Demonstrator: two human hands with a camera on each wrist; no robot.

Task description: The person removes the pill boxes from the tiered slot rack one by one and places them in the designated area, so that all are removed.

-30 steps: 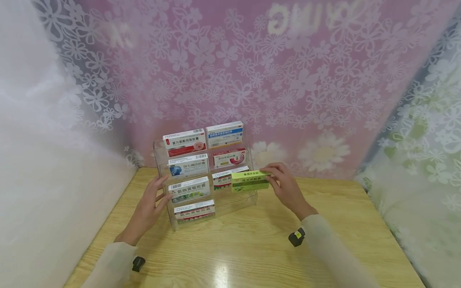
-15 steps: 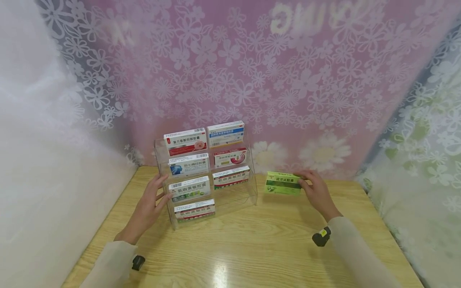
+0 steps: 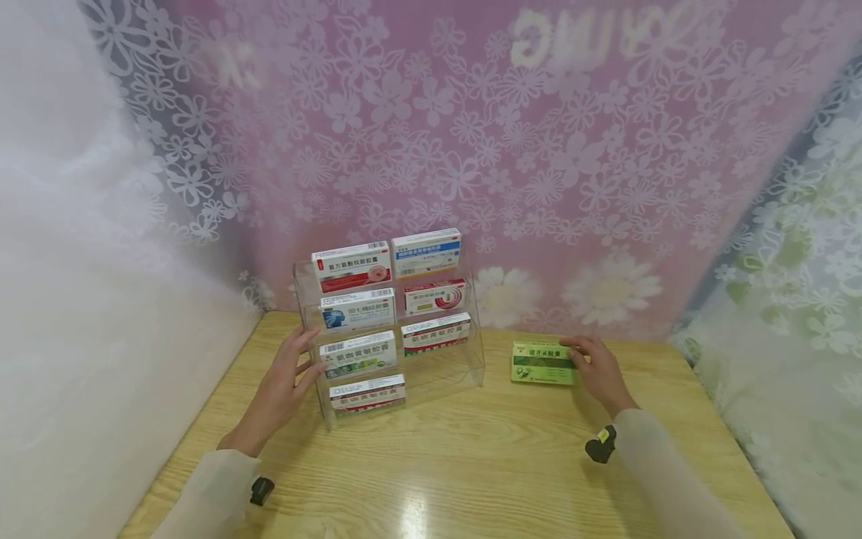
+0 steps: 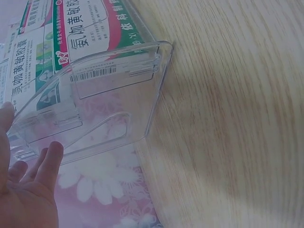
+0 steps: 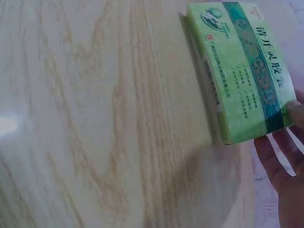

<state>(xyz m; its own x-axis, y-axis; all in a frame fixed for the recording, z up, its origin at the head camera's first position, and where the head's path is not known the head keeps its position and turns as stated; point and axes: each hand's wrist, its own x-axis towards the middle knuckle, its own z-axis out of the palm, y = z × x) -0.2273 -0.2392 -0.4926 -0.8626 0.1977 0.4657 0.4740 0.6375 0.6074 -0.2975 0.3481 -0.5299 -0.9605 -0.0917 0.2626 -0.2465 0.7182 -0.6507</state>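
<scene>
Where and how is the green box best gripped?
Best to pinch the green box at its right short end, probably coming from the right, across its thin depth: it is flat and oblong, that end faces away from the rack, and the right hand holds it there.

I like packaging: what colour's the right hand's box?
Green box, darker band; clearest in right wrist view.

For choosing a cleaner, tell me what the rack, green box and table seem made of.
Rack: probably clear, glossy plastic; see-through walls, bright rounded edges. Green box: likely thin card, smooth and printed, with crisp edges. Table: glossy wood or laminate; grain lines and a reflection show.
</scene>
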